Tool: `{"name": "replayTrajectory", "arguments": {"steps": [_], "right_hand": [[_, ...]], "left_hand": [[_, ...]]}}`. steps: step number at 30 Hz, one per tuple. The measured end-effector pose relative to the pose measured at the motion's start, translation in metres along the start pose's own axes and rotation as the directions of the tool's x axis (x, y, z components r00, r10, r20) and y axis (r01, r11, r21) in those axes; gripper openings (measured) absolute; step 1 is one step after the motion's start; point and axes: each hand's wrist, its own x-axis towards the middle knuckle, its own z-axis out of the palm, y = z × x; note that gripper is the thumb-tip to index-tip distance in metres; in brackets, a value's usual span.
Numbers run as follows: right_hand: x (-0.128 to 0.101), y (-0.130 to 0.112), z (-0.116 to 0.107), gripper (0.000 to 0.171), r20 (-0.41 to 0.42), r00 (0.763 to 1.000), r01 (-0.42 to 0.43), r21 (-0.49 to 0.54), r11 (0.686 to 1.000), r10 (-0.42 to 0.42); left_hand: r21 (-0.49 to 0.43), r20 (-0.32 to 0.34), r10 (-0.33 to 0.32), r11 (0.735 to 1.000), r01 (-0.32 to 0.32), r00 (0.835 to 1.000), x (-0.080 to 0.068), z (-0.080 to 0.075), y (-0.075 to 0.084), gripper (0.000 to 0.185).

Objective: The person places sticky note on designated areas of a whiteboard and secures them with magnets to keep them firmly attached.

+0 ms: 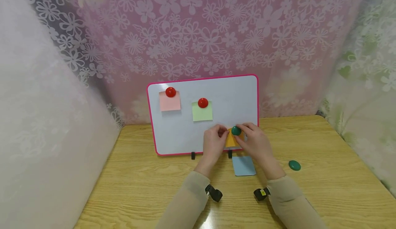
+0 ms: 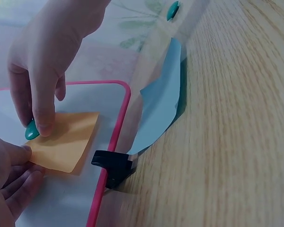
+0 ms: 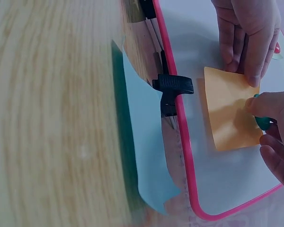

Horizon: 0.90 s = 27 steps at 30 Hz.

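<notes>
Right hand (image 1: 256,141) pinches green magnet (image 1: 236,130) against orange note (image 1: 230,140); left hand (image 1: 214,140), just beside, pinches note's edge; blue note (image 1: 243,166) below.

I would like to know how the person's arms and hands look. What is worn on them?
The left sleeve and right sleeve are plain beige. Near the cuffs are small black devices: the left device and the right device, which has a yellow mark. The left hand and right hand wear no gloves.
</notes>
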Motion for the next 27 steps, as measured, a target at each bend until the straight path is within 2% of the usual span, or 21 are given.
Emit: {"name": "replayTrajectory", "arguments": {"steps": [8, 27], "right_hand": [[0.0007, -0.0004, 0.0020, 0.043, -0.030, 1.000, 0.006, 0.003, 1.000, -0.006], [-0.0006, -0.0018, 0.0042, 0.044, -0.030, 1.000, -0.008, 0.001, 1.000, 0.008]], "left_hand": [[0.011, -0.014, 0.015, 1.000, -0.015, 1.000, 0.0002, 0.0018, -0.0020, 0.006], [0.045, -0.031, 0.024, 0.999, -0.023, 0.999, 0.0003, 0.0026, -0.0022, 0.006]]}}
